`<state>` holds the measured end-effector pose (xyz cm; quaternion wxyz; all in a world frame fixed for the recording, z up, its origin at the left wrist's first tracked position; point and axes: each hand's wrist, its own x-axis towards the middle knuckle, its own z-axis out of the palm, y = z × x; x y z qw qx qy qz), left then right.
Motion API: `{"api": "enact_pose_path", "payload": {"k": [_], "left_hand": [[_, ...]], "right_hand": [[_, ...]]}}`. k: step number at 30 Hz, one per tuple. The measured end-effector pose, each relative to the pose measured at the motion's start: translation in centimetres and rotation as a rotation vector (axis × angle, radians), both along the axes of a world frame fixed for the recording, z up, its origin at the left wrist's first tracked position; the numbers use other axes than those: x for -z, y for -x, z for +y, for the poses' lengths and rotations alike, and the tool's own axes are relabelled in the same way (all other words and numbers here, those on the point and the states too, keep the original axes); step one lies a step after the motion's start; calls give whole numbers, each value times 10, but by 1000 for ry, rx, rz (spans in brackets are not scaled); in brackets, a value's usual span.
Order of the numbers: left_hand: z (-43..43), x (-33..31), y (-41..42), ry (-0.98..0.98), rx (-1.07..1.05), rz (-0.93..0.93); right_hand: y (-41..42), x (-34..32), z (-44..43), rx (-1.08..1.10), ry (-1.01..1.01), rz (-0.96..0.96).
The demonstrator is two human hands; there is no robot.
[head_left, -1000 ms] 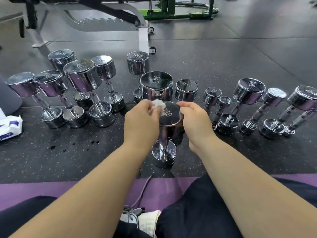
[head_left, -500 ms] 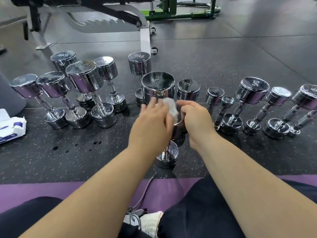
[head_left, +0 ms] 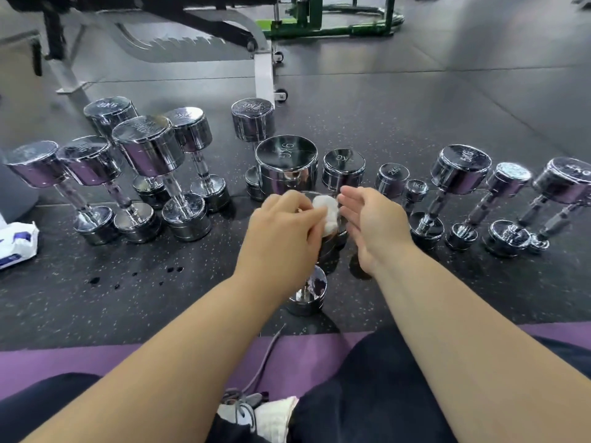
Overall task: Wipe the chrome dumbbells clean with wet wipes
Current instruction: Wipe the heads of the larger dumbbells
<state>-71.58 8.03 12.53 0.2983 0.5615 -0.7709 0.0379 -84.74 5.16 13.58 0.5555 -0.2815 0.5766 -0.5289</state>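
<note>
Head view: my left hand [head_left: 281, 231] pinches the wet wipe [head_left: 327, 212] atop the upright dumbbell [head_left: 307, 295], while my right hand [head_left: 371, 225], fingers relaxed and empty, waits just right of that dumbbell.

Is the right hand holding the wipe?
No: the left hand holds the wipe on top of the dumbbell, while the right hand is open beside it.
</note>
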Motion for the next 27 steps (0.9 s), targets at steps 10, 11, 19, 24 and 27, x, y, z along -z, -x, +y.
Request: {"api": "enact_pose_path", "payload": {"k": [10,11,19,24,27], "left_hand": [[11,4,1,47,-26,-13],[9,4,9,21,20,-43],[4,3,-14,-49,-240,53],[3,-4,16,-21,-34,-71],[-10,-6,12,-105,-183,-65]], "right_hand": [[-1,-1,-4,19,-7,-16],[-2,-2,-5,15,4,-29],[0,-1,-1,-21,-15,3],[-7,-2,2,-27,18,-19],[-3,-1,5,-15,-2,0]]}}
